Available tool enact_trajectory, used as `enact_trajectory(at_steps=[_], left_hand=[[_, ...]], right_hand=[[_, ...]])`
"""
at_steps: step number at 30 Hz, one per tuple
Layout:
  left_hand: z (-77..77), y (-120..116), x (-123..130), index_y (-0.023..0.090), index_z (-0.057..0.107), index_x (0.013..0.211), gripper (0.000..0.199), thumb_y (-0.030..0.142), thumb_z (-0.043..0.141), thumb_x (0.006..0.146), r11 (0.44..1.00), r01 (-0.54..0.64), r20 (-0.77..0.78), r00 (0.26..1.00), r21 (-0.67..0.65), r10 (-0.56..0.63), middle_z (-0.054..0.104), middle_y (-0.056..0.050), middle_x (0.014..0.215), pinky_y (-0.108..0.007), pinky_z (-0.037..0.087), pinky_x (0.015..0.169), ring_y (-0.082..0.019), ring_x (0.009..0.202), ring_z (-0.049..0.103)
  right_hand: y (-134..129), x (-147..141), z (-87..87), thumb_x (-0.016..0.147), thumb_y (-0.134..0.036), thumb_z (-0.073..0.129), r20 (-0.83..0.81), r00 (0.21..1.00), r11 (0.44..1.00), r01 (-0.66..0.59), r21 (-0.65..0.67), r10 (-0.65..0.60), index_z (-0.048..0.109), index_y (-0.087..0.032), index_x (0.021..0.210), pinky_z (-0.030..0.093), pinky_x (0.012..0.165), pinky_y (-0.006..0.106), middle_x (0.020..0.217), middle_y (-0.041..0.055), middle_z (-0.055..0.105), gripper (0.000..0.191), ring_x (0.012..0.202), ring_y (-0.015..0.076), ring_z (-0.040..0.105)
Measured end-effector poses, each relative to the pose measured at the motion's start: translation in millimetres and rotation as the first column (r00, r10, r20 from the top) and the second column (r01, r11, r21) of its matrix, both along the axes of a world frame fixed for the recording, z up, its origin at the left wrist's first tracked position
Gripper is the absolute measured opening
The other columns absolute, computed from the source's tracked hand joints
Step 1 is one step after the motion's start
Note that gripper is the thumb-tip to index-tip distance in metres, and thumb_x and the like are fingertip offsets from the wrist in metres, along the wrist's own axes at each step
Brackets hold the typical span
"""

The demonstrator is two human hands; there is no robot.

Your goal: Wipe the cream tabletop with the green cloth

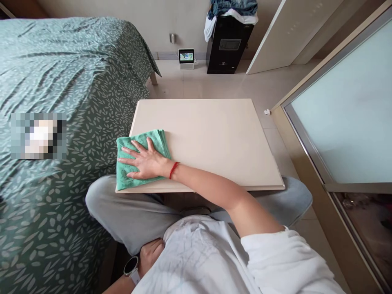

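My right hand (145, 161) lies flat with fingers spread on a folded green cloth (124, 143). Under the cloth is the near left corner of a cream tabletop (211, 134), and the cloth reaches its left edge. A red string bracelet (174, 170) circles my right wrist, and that forearm crosses above the table's near edge. Down in my lap, my left hand (150, 254) rests against my white shirt, its fingers mostly hidden by the shirt and thigh. A watch (131, 266) with a pale strap is on the left wrist.
A bed with a green leaf-patterned cover (101, 77) stands close on the left, carrying a blurred-out object (38, 136). Beyond the table are a small screen (186, 59) and a black cabinet (226, 45) topped with clothes (234, 8). A sliding glass door (346, 110) runs along the right.
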State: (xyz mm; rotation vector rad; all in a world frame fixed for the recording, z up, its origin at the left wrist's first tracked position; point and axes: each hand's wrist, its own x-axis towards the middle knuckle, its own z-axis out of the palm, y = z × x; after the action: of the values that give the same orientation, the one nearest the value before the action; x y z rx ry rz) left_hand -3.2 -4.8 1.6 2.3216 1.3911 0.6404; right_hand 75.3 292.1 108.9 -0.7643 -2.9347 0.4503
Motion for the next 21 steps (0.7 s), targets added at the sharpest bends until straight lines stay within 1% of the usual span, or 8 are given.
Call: enact_trajectory(at_steps=[4, 8, 11, 14, 16, 17, 19, 21], left_hand=[[0.5, 0.7, 0.3, 0.019, 0.036, 0.047, 0.032, 0.03, 0.037, 0.077, 1.0, 0.012, -0.008, 1.0, 0.01, -0.012, 0.042, 0.004, 0.044, -0.019, 0.024, 0.041, -0.006, 0.038, 0.04], [0.8, 1.8, 0.5, 0.019, 0.037, 0.047, 0.033, 0.031, 0.036, 0.078, 0.999, 0.033, -0.012, 0.999, 0.017, -0.033, 0.041, 0.004, 0.043, -0.02, 0.022, 0.041, -0.006, 0.038, 0.039], [-0.1, 3.0, 0.4, 0.019, 0.036, 0.047, 0.034, 0.034, 0.036, 0.078, 0.998, 0.058, -0.007, 0.998, 0.038, -0.058, 0.039, 0.004, 0.043, -0.02, 0.022, 0.041, -0.006, 0.038, 0.038], [-1.2, 3.9, 0.5, 0.019, 0.035, 0.046, 0.036, 0.036, 0.036, 0.078, 0.996, 0.068, 0.006, 0.998, 0.06, -0.068, 0.038, 0.004, 0.043, -0.019, 0.022, 0.04, -0.006, 0.038, 0.037], [-0.7, 4.2, 0.8, 0.018, 0.035, 0.046, 0.037, 0.036, 0.035, 0.078, 0.996, 0.068, 0.009, 0.998, 0.057, -0.069, 0.038, 0.004, 0.043, -0.019, 0.021, 0.04, -0.006, 0.038, 0.037], [0.2, 4.4, 1.0, 0.018, 0.035, 0.046, 0.037, 0.036, 0.035, 0.078, 0.997, 0.068, 0.003, 0.998, 0.041, -0.068, 0.039, 0.003, 0.043, -0.019, 0.021, 0.041, -0.006, 0.038, 0.037], [2.5, 4.9, 1.4, 0.018, 0.035, 0.046, 0.037, 0.036, 0.034, 0.078, 0.998, 0.066, -0.012, 0.998, -0.001, -0.066, 0.039, 0.003, 0.043, -0.02, 0.021, 0.042, -0.006, 0.039, 0.038], [4.5, 5.4, 1.6, 0.018, 0.036, 0.047, 0.036, 0.036, 0.034, 0.078, 0.997, 0.066, -0.024, 0.998, -0.03, -0.066, 0.04, 0.003, 0.044, -0.02, 0.021, 0.043, -0.006, 0.04, 0.038]], right_hand=[[2.9, 73.4, 4.9, 0.117, -0.051, 0.067, 0.027, 0.997, 0.996, 0.078, -0.041, -0.077, 0.053, -0.036, 0.19, 0.012, 0.146, 0.089, 0.204, 0.0095, 0.032, 0.075, 0.189, 0.0502, 0.021], [-4.1, 183.0, 3.5, 0.116, -0.058, 0.064, 0.1, 0.951, 0.954, 0.297, -0.043, -0.292, 0.049, -0.037, 0.192, 0.014, 0.146, 0.088, 0.204, 0.011, 0.031, 0.08, 0.19, 0.0506, 0.02], [-16.5, 271.9, -4.4, 0.118, -0.063, 0.056, 0.195, 0.843, 0.86, 0.51, 0.008, -0.502, 0.043, -0.038, 0.195, 0.018, 0.147, 0.087, 0.207, 0.0098, 0.022, 0.082, 0.19, 0.0503, 0.018], [-31.5, 342.5, -16.8, 0.116, -0.067, 0.054, 0.216, 0.642, 0.673, 0.728, 0.131, -0.736, 0.026, -0.029, 0.2, 0.028, 0.14, 0.093, 0.208, 0.018, 0.008, 0.096, 0.189, 0.0571, 0.013], [-39.0, 367.8, -24.0, 0.117, -0.066, 0.053, 0.224, 0.495, 0.538, 0.815, 0.214, -0.839, 0.014, -0.023, 0.202, 0.036, 0.135, 0.096, 0.207, 0.0241, 0.005, 0.103, 0.188, 0.061, 0.016], [-41.2, 372.3, -26.2, 0.117, -0.065, 0.052, 0.234, 0.447, 0.497, 0.834, 0.242, -0.864, 0.012, -0.022, 0.202, 0.038, 0.133, 0.096, 0.207, 0.026, 0.008, 0.103, 0.187, 0.0618, 0.019], [-42.3, 364.7, -26.6, 0.119, -0.064, 0.049, 0.256, 0.437, 0.496, 0.83, 0.253, -0.862, 0.017, -0.021, 0.201, 0.039, 0.133, 0.095, 0.205, 0.0276, 0.014, 0.098, 0.186, 0.0619, 0.023], [-39.8, 337.1, -21.6, 0.121, -0.066, 0.048, 0.265, 0.519, 0.574, 0.79, 0.215, -0.813, 0.025, -0.019, 0.2, 0.033, 0.135, 0.096, 0.204, 0.0288, 0.017, 0.094, 0.186, 0.062, 0.022]])
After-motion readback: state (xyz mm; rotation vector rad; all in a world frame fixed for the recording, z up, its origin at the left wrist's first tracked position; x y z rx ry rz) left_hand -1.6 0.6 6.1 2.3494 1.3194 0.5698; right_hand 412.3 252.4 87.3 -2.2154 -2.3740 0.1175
